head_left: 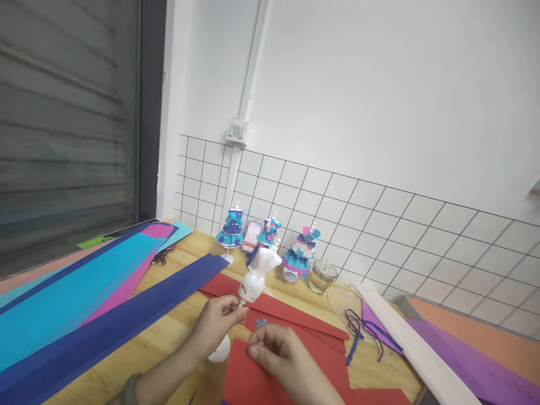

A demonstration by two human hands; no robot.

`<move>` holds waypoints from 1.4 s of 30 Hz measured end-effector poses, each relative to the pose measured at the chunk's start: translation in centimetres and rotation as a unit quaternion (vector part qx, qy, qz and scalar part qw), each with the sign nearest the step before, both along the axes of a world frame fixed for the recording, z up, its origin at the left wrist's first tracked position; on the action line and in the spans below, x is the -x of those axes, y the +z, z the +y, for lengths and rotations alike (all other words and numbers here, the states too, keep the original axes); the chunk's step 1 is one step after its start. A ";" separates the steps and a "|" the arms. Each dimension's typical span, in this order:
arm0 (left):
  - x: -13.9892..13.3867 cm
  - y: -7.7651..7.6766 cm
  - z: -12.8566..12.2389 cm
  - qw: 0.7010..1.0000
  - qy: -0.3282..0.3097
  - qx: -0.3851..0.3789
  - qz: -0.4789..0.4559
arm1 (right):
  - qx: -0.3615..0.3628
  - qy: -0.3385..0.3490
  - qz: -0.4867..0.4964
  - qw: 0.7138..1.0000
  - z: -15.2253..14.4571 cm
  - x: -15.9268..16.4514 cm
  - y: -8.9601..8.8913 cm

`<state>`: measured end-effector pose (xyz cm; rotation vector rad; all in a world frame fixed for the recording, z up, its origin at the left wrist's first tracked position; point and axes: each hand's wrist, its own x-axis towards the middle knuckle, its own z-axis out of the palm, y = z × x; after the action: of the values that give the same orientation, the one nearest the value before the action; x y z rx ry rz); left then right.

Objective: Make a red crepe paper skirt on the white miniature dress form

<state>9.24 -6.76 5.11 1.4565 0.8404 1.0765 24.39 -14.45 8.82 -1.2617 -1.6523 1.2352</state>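
Observation:
My left hand [220, 322] is closed around the thin stand of a small white dress form [255, 275], holding it tilted above the table. Its round white base [220, 349] shows below that hand. My right hand [276, 350] has thumb and index finger pinched together just over a red sheet [253, 379]; whatever lies between the fingertips, if anything, I cannot make out. Close behind the right hand's knuckles, a tiny blue flower-shaped piece [261, 323] rests by a folded red strip [304, 318].
Dressed miniature dress forms [231, 230] stand along the wall grid beside a glass cup [322, 277]. Long blue sheets [97, 275] cover the left side. At right lie dark ribbons [358, 326], a pale roll [405, 332] and purple sheets [468, 349].

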 end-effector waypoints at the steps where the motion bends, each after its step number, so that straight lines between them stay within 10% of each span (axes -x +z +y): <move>1: -0.4 0.4 0.0 1.000 -0.011 -0.003 -0.009 | -0.006 -0.009 0.012 1.000 0.0 -0.3 0.3; 11: -5.5 2.9 -0.9 0.981 -0.152 0.056 -0.106 | -0.099 -0.169 0.043 0.980 -0.2 -3.7 2.4; 24: -4.8 3.0 -0.4 0.927 -0.178 0.247 -0.218 | -0.121 -0.216 -0.083 0.965 0.5 -3.8 1.1; 32: -4.3 3.7 -0.9 0.935 -0.224 0.191 -0.198 | -0.178 -0.233 -0.182 0.939 0.6 -3.7 1.0; 42: -4.5 2.9 -0.4 0.958 -0.205 0.143 -0.138 | -0.082 -0.208 0.010 0.975 0.6 -3.4 1.5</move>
<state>13.76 -7.15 7.97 1.1379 0.4445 0.7802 27.77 -13.84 10.35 -1.3948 -1.3522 0.8373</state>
